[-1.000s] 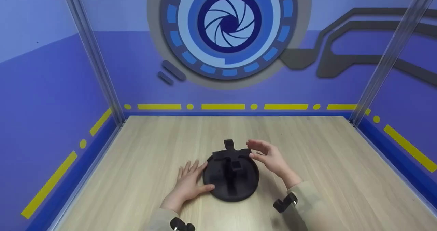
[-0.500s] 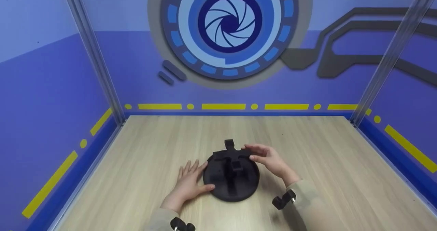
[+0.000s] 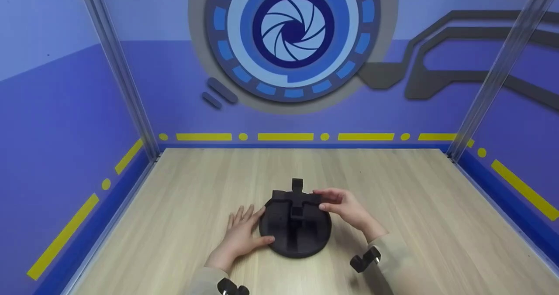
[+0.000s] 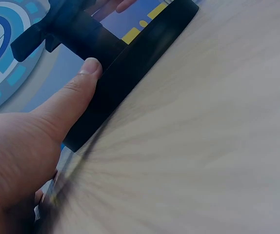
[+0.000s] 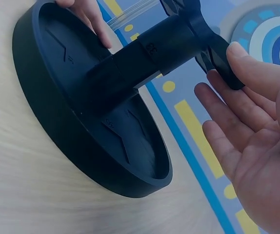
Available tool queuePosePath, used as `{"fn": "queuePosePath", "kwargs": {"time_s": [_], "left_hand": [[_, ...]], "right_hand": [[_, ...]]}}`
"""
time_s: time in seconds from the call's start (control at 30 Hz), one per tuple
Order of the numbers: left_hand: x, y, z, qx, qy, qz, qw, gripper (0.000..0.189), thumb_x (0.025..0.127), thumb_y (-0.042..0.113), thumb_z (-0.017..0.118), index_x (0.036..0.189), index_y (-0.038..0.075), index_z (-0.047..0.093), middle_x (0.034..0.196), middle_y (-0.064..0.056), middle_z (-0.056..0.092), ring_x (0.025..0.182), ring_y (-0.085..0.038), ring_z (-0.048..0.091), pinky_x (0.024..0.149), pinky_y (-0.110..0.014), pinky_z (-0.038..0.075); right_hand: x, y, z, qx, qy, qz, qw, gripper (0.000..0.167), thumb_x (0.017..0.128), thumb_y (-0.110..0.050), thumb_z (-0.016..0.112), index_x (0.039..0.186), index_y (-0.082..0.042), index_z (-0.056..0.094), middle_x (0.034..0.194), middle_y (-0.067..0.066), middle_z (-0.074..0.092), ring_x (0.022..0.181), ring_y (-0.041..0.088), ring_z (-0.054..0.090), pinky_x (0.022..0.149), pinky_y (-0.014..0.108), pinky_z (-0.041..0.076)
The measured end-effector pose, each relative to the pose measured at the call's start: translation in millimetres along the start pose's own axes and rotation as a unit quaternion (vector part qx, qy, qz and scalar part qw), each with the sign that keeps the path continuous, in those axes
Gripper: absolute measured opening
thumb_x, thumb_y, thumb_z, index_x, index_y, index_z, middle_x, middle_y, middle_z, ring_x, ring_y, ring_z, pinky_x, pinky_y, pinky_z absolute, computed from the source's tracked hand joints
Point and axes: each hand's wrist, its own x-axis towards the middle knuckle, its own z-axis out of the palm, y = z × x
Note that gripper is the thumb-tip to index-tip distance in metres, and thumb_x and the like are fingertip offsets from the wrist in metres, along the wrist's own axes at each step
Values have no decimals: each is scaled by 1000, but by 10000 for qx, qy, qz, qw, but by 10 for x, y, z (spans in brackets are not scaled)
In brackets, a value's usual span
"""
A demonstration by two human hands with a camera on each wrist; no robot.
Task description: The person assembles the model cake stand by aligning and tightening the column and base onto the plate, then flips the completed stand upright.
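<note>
A black stand is on the table: a round, shallow rimmed base (image 3: 279, 234), a short column (image 5: 154, 46) and a cross-shaped top (image 3: 297, 197) with block-ended arms. At the base's left side lies my left hand (image 3: 242, 236), fingers spread and straight, its thumb and index finger touching the rim. The left wrist view shows the thumb (image 4: 74, 95) against the base. My right hand (image 3: 347, 205) pinches the right arm of the top between thumb and fingers; the right wrist view shows the thumb tip (image 5: 238, 51) on that arm. The column is mostly hidden from above.
A pale wood table (image 3: 196, 177) spreads around the stand. Blue printed walls with yellow markings enclose it at the back (image 3: 174, 90) and on both sides. Metal posts (image 3: 131, 94) rise at the back corners. Black wrist cameras (image 3: 364, 259) sit on the sleeves.
The cross-shaped top has turned clockwise as seen from above, its near arm shifting left. My right hand has come nearer with the right arm of the top. Left hand and base stay put.
</note>
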Motion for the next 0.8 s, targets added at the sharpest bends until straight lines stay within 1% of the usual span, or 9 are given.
{"fn": "queuePosePath", "kwargs": {"time_s": [0.13,0.27,0.37,0.5,0.7,0.8], "left_hand": [[0,4,1,30,20,5,10000,96,81,60,79,158,15,42,166,-26,30,156,-54,13,126,-71,2],[-1,6,-1,42,16,7,10000,97,81,61,79,158,15,42,166,-27,29,156,-54,13,126,-71,2],[-2,3,-1,58,8,6,10000,98,80,62,78,158,15,42,166,-26,29,156,-54,13,126,-71,2],[-3,-5,4,88,5,-15,10000,98,80,64,77,158,15,42,167,-26,29,156,-54,13,127,-71,2],[-4,0,5,88,21,6,10000,98,80,64,77,158,15,42,166,-26,29,156,-54,14,126,-71,2],[-5,-6,6,75,2,-6,10000,98,80,65,77,158,16,42,167,-26,29,156,-54,13,127,-71,2]], "right_hand": [[-19,-11,17,23,-25,-19,10000,52,94,-7,72,140,10,55,141,29,61,107,1,68,89,18,57],[-43,-28,37,-61,-14,32,10000,52,94,-8,73,140,8,57,141,29,60,107,2,68,88,18,57],[-54,-40,61,-86,23,62,9999,49,94,-5,72,139,6,59,140,29,61,107,1,68,89,17,57],[-83,-67,95,-5,108,26,9999,47,92,-1,72,137,7,60,136,29,64,106,2,70,88,17,58],[-129,-101,154,105,181,38,9998,48,91,-1,74,136,9,60,131,23,68,103,3,71,85,18,59],[-142,-107,189,220,168,13,9996,51,90,0,75,136,11,59,132,26,67,102,3,71,85,18,60]]}}
